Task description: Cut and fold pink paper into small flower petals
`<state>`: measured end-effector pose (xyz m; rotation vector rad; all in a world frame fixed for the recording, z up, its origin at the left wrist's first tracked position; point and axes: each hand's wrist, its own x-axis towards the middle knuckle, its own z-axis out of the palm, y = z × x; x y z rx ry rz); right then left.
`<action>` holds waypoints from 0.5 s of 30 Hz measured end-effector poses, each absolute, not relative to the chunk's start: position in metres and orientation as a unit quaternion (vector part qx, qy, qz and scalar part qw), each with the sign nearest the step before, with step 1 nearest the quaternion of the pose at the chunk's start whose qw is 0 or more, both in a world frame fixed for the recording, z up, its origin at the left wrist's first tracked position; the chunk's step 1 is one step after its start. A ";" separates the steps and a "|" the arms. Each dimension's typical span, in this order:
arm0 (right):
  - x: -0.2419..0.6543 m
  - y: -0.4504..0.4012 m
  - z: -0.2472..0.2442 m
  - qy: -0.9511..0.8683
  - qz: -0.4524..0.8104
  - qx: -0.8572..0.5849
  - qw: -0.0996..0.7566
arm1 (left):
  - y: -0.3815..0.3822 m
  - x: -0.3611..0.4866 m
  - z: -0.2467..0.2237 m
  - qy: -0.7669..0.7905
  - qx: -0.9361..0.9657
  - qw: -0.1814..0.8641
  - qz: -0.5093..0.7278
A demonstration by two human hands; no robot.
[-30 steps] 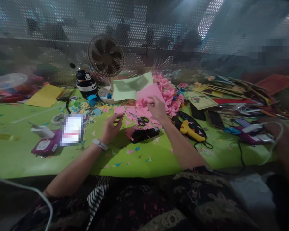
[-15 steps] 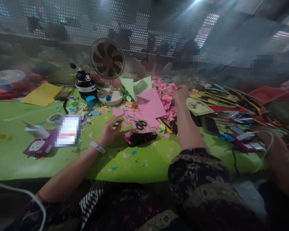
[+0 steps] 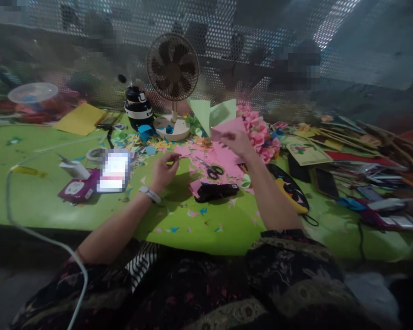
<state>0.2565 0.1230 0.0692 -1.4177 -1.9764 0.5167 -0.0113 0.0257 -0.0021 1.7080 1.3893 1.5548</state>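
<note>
My right hand (image 3: 237,143) hovers over a pink paper sheet (image 3: 232,158) with its fingers loosely apart and nothing seen in them. Behind and right of it lies a heap of folded pink paper flowers (image 3: 259,130). My left hand (image 3: 165,170), with a white band on the wrist, is low over the green table, thumb and fingertips pinched together beside pink paper scraps (image 3: 182,150). Whatever is in that pinch is too small to make out. Between the hands lie dark-handled scissors (image 3: 213,171) and a black stapler (image 3: 216,191).
Light green sheets (image 3: 223,112) stand near a small fan (image 3: 173,68) and a black bottle (image 3: 137,107). A lit phone (image 3: 114,172) and purple box (image 3: 77,189) lie left. A black-and-yellow pouch (image 3: 292,190), a dark phone (image 3: 326,182) and wires are right. Paper bits litter the green table (image 3: 199,238).
My right hand has left the pink flower heap and come back leftward over the pink sheet. My left hand stays pinched near the scraps. The view has turned left; the other person's hand at right is gone.
</note>
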 end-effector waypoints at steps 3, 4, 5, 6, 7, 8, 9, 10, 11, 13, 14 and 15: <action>0.218 0.086 0.068 -0.824 0.355 -0.409 0.169 | 0.027 -0.012 0.000 0.517 0.610 0.233 0.554; 0.210 0.077 0.067 -0.835 0.376 -0.381 0.131 | 0.028 -0.013 0.000 0.519 0.608 0.234 0.553; 0.203 0.071 0.066 -0.842 0.381 -0.365 0.111 | 0.029 -0.013 0.000 0.521 0.604 0.234 0.556; 0.199 0.068 0.065 -0.849 0.384 -0.352 0.093 | 0.031 -0.014 0.000 0.523 0.599 0.234 0.560; 0.195 0.069 0.064 -0.855 0.380 -0.344 0.083 | 0.032 -0.015 -0.001 0.524 0.593 0.235 0.564; 0.193 0.074 0.063 -0.860 0.371 -0.342 0.077 | 0.034 -0.017 -0.001 0.525 0.587 0.238 0.569; 0.190 0.081 0.062 -0.864 0.354 -0.349 0.078 | 0.036 -0.019 -0.002 0.527 0.582 0.241 0.571; 0.187 0.089 0.062 -0.868 0.329 -0.363 0.084 | 0.038 -0.020 -0.003 0.531 0.579 0.244 0.568; 0.183 0.099 0.061 -0.870 0.290 -0.387 0.091 | 0.039 -0.022 -0.003 0.537 0.581 0.247 0.560; 0.172 0.119 0.057 -0.880 0.186 -0.428 0.089 | 0.040 -0.023 -0.005 0.554 0.590 0.249 0.532; 0.165 0.127 0.054 -0.883 0.136 -0.443 0.074 | 0.040 -0.023 -0.005 0.563 0.594 0.248 0.518; 0.158 0.134 0.051 -0.888 0.098 -0.447 0.049 | 0.040 -0.022 -0.006 0.569 0.598 0.246 0.508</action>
